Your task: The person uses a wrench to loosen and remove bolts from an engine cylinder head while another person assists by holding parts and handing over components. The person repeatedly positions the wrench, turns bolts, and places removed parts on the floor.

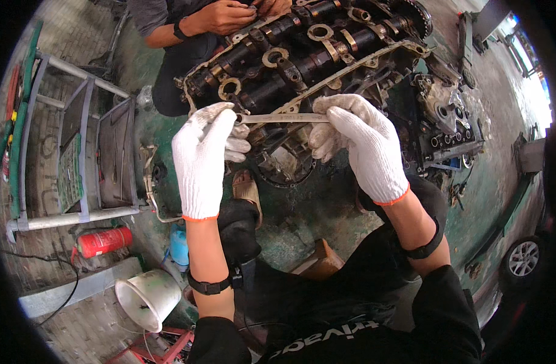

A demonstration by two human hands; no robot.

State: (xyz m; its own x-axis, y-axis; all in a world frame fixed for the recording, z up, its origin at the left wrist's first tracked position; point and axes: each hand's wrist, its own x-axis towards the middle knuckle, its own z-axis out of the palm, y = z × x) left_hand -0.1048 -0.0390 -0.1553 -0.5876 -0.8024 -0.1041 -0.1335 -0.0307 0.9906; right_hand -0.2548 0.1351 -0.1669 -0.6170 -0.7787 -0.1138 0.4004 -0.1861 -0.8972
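Observation:
A silver wrench (284,118) lies level between my two hands, in front of an opened engine (314,60) with dark camshafts. My left hand (206,145), in a white knit glove with an orange cuff, pinches the wrench's left end between thumb and fingers. Gloved the same way, my right hand (357,133) grips the other end, which its fingers hide. Both hands are closed and hold the wrench just short of the engine's near edge.
Across the engine, another person's hands (229,15) are close together. At left stand a metal rack (77,221), a red fire extinguisher (105,241) and a white bucket (147,297). More engine parts (445,121) lie at right, with a car wheel (524,259) beyond.

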